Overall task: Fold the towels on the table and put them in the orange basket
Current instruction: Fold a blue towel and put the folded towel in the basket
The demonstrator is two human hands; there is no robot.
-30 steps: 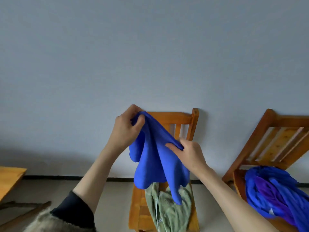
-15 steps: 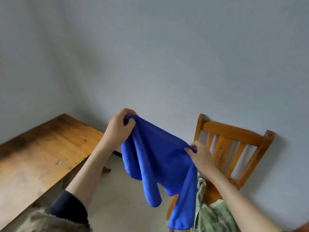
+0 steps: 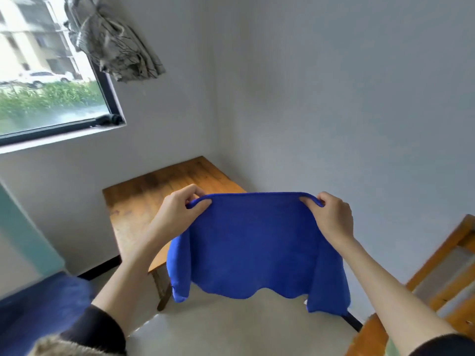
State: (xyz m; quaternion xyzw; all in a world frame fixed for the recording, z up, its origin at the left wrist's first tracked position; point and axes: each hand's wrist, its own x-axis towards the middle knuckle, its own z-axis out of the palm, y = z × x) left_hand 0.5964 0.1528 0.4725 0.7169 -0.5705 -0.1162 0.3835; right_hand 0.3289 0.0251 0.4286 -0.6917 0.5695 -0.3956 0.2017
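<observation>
A blue towel (image 3: pixel 257 242) hangs spread out in the air in front of me, its top edge stretched level. My left hand (image 3: pixel 180 209) pinches the top left corner and my right hand (image 3: pixel 330 214) pinches the top right corner. The towel's lower edge hangs wavy above the floor. Behind it stands the wooden table (image 3: pixel 154 196) in the room's corner, its top bare where it shows. No orange basket is in view.
A wooden chair (image 3: pixel 442 273) stands at the right edge against the wall. A window (image 3: pixel 46 80) with a bunched grey curtain (image 3: pixel 115 44) is at the upper left. Something dark blue (image 3: pixel 38 309) lies at the lower left. Pale floor (image 3: pixel 231 327) lies below the towel.
My view has swung left from the chairs to the table corner. Both hands moved apart, and the bunched towel is now stretched flat between them.
</observation>
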